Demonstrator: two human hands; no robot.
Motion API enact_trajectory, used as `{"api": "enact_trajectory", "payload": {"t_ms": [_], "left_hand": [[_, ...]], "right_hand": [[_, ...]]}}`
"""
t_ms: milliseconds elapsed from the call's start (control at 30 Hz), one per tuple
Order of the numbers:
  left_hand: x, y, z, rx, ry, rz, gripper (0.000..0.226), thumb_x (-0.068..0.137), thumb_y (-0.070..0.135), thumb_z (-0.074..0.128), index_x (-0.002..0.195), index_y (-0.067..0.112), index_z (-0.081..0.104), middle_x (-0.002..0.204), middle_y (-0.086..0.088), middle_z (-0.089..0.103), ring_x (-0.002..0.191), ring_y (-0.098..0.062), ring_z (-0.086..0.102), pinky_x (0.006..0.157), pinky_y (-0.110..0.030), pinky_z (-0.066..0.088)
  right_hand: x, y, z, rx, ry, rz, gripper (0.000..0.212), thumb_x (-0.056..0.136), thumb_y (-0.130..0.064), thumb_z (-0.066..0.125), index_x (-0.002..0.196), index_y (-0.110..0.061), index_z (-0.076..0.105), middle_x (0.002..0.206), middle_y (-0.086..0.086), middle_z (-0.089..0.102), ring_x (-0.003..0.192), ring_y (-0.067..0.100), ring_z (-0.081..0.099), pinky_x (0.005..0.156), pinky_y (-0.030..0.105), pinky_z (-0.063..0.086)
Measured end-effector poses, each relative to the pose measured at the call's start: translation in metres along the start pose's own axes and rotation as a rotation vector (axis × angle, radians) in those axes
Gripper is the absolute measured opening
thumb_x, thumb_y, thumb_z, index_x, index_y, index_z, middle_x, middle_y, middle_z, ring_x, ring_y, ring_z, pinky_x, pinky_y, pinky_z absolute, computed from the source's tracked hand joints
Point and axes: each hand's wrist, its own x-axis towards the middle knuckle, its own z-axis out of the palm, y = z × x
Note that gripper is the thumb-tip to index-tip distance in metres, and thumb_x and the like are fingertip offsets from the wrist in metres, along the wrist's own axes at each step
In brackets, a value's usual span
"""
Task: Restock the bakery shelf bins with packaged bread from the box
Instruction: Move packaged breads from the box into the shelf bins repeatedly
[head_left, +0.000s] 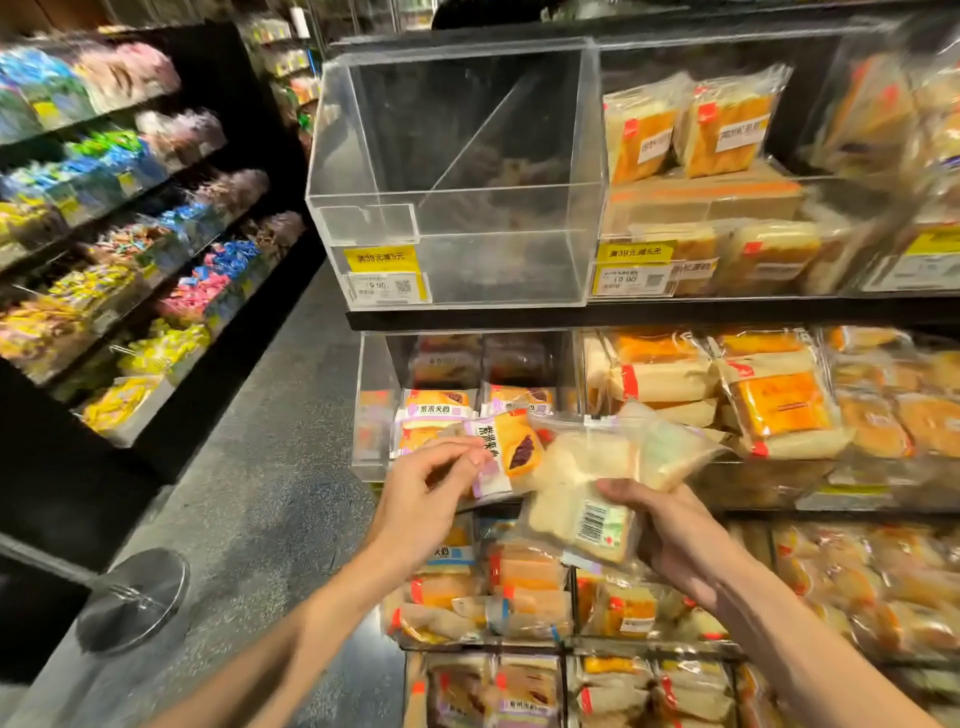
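My left hand (431, 493) pinches a purple-and-orange bread pack (506, 454) by its left edge. My right hand (660, 525) grips a clear pack of pale sliced bread (582, 499) from below, barcode side facing me. A second clear pack (665, 449) fans out behind it. Both hands hover in front of the middle shelf bin (374, 415), which holds a few purple-labelled packs (439, 408). Above it stands an empty clear acrylic bin (457, 171) with yellow price tags. The box is not in view.
Bins to the right (727, 145) and on the lower shelves (519, 597) hold orange and white bread packs. A dark shelf of colourful sweets (130, 249) runs along the left. A grey floor aisle lies between, with a round metal stand base (132, 597).
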Motion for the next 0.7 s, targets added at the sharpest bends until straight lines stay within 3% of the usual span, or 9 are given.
{"api": "enact_trajectory", "payload": {"t_ms": [67,167,333,433,500,567,633,700], "left_hand": [[0.021,-0.011,-0.006,-0.065,0.02,-0.122,0.021,0.088,0.008,0.071,0.081,0.028,0.076,0.093,0.016,0.075,0.095,0.003,0.066,0.083,-0.012,0.048],[0.058,-0.029,-0.023,-0.054,-0.025,-0.245,0.021,0.087,0.009,0.073,0.078,0.028,0.075,0.092,0.015,0.073,0.093,0.0,0.065,0.078,-0.011,0.046],[0.117,-0.075,-0.027,0.081,-0.137,-0.39,0.022,0.086,0.02,0.071,0.067,0.027,0.076,0.084,0.006,0.075,0.093,-0.021,0.07,0.088,-0.04,0.056],[0.139,-0.08,-0.009,0.065,-0.267,-0.409,0.024,0.077,0.032,0.058,0.065,0.03,0.078,0.086,-0.001,0.077,0.091,-0.033,0.07,0.088,-0.048,0.056],[0.148,-0.081,0.009,0.114,-0.342,-0.409,0.031,0.084,0.021,0.052,0.073,0.029,0.08,0.09,0.002,0.077,0.096,-0.03,0.068,0.089,-0.038,0.054],[0.152,-0.084,0.027,0.268,-0.452,-0.352,0.036,0.085,0.012,0.047,0.094,0.029,0.078,0.105,0.009,0.074,0.109,-0.018,0.063,0.093,-0.028,0.049],[0.154,-0.089,0.043,0.379,-0.675,-0.304,0.044,0.088,0.006,0.044,0.115,0.027,0.072,0.118,0.013,0.064,0.114,-0.013,0.059,0.09,-0.021,0.046],[0.16,-0.091,0.05,0.449,-0.815,-0.26,0.047,0.091,-0.002,0.044,0.126,0.021,0.066,0.127,0.003,0.063,0.118,-0.017,0.058,0.089,-0.021,0.047]], "right_hand": [[0.003,0.003,0.007,-0.013,0.03,-0.019,0.043,0.068,0.003,0.069,0.11,-0.005,0.064,0.099,0.014,0.076,0.083,0.024,0.075,0.061,0.034,0.061],[0.006,0.009,0.017,-0.012,0.13,-0.047,0.035,0.08,0.008,0.066,0.112,-0.005,0.063,0.102,0.015,0.076,0.082,0.024,0.075,0.059,0.034,0.061],[0.009,0.022,0.034,0.085,0.249,-0.11,0.044,0.077,0.007,0.064,0.12,-0.001,0.061,0.1,0.017,0.076,0.08,0.025,0.075,0.056,0.036,0.06],[0.007,0.025,0.042,0.098,0.294,-0.148,0.051,0.07,0.003,0.065,0.121,-0.001,0.06,0.1,0.016,0.076,0.079,0.025,0.075,0.056,0.038,0.061],[0.004,0.024,0.047,0.102,0.266,-0.165,0.053,0.068,-0.001,0.074,0.119,-0.005,0.061,0.111,0.018,0.073,0.089,0.028,0.075,0.063,0.04,0.062],[0.005,0.023,0.045,0.11,0.258,-0.175,0.087,0.04,-0.013,0.099,0.118,-0.006,0.062,0.115,0.019,0.072,0.094,0.029,0.073,0.066,0.04,0.062],[0.007,0.021,0.042,0.096,0.268,-0.182,0.112,0.015,-0.024,0.103,0.118,-0.006,0.063,0.114,0.018,0.072,0.096,0.03,0.073,0.067,0.04,0.062],[0.01,0.016,0.037,0.063,0.273,-0.168,0.112,0.01,-0.029,0.102,0.114,-0.006,0.065,0.11,0.018,0.073,0.092,0.029,0.074,0.067,0.041,0.063]]}}
